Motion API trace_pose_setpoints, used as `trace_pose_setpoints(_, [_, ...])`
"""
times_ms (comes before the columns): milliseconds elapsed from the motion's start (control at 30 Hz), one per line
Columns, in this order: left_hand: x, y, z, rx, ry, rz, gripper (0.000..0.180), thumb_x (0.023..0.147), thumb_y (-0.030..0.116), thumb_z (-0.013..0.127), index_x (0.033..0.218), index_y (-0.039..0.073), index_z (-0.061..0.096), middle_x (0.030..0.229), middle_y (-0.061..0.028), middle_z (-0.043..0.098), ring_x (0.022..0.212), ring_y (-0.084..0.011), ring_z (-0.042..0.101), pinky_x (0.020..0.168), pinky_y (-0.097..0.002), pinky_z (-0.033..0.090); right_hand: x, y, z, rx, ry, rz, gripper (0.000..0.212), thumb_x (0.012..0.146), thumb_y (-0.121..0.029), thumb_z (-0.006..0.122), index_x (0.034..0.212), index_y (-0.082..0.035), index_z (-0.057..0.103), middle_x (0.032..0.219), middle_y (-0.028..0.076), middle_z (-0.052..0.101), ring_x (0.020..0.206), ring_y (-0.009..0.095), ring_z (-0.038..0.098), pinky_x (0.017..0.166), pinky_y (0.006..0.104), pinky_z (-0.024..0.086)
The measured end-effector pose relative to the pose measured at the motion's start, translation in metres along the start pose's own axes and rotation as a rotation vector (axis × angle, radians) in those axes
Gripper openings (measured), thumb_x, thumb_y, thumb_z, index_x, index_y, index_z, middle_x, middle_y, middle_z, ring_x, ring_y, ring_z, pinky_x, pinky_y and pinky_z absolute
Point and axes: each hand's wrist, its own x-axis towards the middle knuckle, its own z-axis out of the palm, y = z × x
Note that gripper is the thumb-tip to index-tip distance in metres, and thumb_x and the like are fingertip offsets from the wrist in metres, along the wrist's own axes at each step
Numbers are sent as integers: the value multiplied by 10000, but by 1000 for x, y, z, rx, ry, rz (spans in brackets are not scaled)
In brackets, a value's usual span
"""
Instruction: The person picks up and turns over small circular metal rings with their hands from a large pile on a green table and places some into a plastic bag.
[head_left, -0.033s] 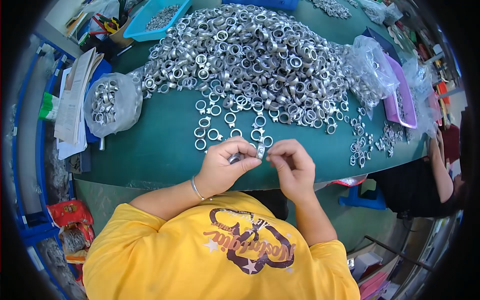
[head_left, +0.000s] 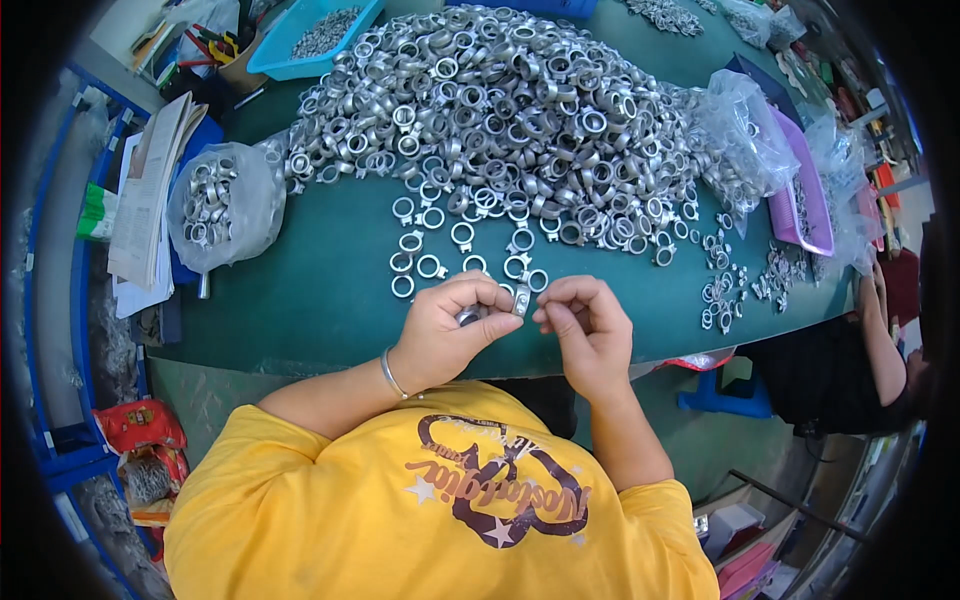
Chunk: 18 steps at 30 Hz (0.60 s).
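Between the thumb and forefinger of my left hand (head_left: 455, 320) is a silver metal ring clamp (head_left: 521, 300), its lug side turned up. A second silver ring (head_left: 468, 316) shows in the curl of that hand's fingers. Just to the right, my right hand (head_left: 592, 335) is pinched, its fingertips close beside the clamp; whatever it may hold is too small or hidden to make out. Several loose ring clamps (head_left: 430, 266) lie on the green tabletop (head_left: 320, 300) beyond my hands, some in rough rows. Behind them rises a large heap of similar clamps (head_left: 500, 120).
At left stands a clear plastic bag of clamps (head_left: 225, 210) beside papers (head_left: 150, 200). A blue tray of small parts (head_left: 310, 45) sits at the back. Small fittings (head_left: 722, 290), a plastic bag (head_left: 745, 140) and a purple basket (head_left: 800, 190) lie right, near another person's arm (head_left: 880, 340).
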Motion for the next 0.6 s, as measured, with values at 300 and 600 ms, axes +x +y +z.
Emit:
trace_pose_setpoints(300, [-12,-2,-24,46,-5,-10,136,752,21,677,851,18,584,783,-18,568,640,-53,492,570,-177,389,5,7,26,451,-194,160,221,824,5,587,1041,27,548,966,96,588,851,152,586,725,256,502])
trace_pose_setpoints(600, [-12,-8,-37,-716,-140,-537,250,914,233,502,945,-4,577,793,-61,593,582,-68,508,458,-161,366,4,8,37,-152,-56,-250,225,692,73,672,889,12,581,999,136,603,907,233,591,778,322,488])
